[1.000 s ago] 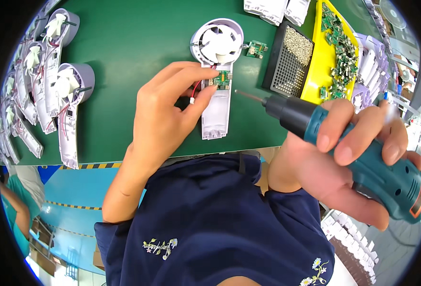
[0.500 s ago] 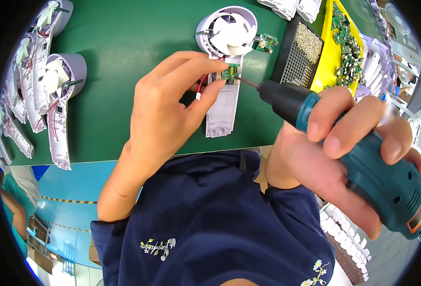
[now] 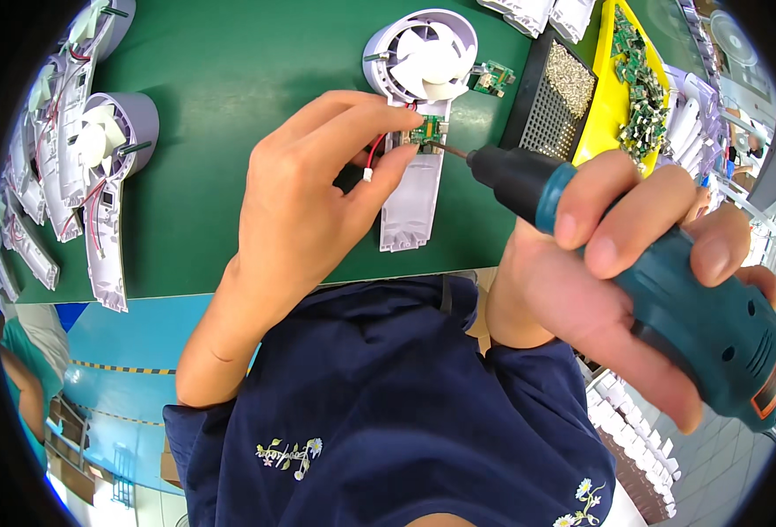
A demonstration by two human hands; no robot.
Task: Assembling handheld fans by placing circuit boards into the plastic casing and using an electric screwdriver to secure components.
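Observation:
A white hand-held fan housing [image 3: 414, 189] lies on the green table [image 3: 230, 79], its round fan head [image 3: 423, 57] pointing away from me. My left hand [image 3: 317, 189] pinches a small green circuit board [image 3: 425, 132] onto the handle just below the fan head; a red wire [image 3: 375, 149] curls beside my fingers. My right hand [image 3: 607, 272] grips a teal and black electric screwdriver [image 3: 669, 290], and its bit tip touches the circuit board from the right.
Several more white fan housings [image 3: 98, 167] lie in a row at the table's left. A loose circuit board [image 3: 491, 77] sits by the fan head. At the right stand a black tray of screws [image 3: 550, 97] and a yellow tray of circuit boards [image 3: 629, 79].
The screwdriver has moved left and forward until its bit met the circuit board. My left hand has stayed on the board, and the view has come closer to the fan.

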